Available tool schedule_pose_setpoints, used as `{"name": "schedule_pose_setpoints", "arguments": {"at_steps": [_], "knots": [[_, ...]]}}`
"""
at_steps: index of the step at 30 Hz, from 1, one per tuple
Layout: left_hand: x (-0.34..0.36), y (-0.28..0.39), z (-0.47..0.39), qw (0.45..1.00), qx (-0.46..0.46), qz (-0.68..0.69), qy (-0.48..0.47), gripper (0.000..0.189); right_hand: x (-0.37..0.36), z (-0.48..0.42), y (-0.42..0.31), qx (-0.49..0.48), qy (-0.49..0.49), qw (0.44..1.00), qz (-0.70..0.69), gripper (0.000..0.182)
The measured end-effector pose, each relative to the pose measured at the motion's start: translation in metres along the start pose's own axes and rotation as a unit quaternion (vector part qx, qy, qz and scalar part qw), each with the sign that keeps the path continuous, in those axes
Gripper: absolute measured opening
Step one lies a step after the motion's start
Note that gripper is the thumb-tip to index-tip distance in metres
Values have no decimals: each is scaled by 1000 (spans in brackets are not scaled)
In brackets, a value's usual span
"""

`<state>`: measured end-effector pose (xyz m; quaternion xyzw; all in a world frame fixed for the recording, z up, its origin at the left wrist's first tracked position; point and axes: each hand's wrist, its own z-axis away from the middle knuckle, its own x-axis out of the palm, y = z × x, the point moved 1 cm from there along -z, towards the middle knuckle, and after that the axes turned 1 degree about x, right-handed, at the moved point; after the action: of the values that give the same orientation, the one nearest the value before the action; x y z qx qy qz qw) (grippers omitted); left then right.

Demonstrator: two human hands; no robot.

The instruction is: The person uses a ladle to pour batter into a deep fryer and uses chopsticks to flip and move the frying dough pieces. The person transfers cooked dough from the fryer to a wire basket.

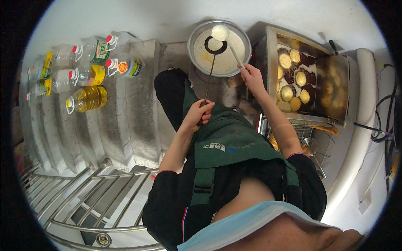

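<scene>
My left hand [201,114] grips the long thin rod of a dark round frying mould [208,49]. The mould's head is over a large metal basin [191,56] of pale batter [204,62], and its centre looks pale like the batter. In my right hand [252,77] is the handle of a ladle [220,32] whose bowl holds pale batter. That bowl hangs just above the mould's far edge; whether the two touch I cannot tell. A yellowish streak marks the batter's surface.
Right of the basin, a metal deep fryer [292,115] holds several round golden cakes [301,79] in dark oil. A wire basket [284,125] sits nearer me. Plastic oil bottles [91,98] stand on concrete steps [116,125] at left, beside a metal railing [103,226]. A white pipe [364,94] runs at right.
</scene>
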<state>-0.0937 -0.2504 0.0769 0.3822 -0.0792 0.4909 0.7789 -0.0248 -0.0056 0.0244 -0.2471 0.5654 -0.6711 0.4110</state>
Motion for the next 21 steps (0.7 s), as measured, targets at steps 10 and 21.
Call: {"name": "schedule_pose_setpoints", "arguments": {"at_steps": [10, 21], "knots": [[-3, -6, -7, 997, 26, -68, 16, 16, 5, 13, -5, 155, -29, 982, -106, 22], [3, -1, -3, 997, 11, -78, 18, 17, 0, 18, 0, 148, -12, 983, -105, 22]]}}
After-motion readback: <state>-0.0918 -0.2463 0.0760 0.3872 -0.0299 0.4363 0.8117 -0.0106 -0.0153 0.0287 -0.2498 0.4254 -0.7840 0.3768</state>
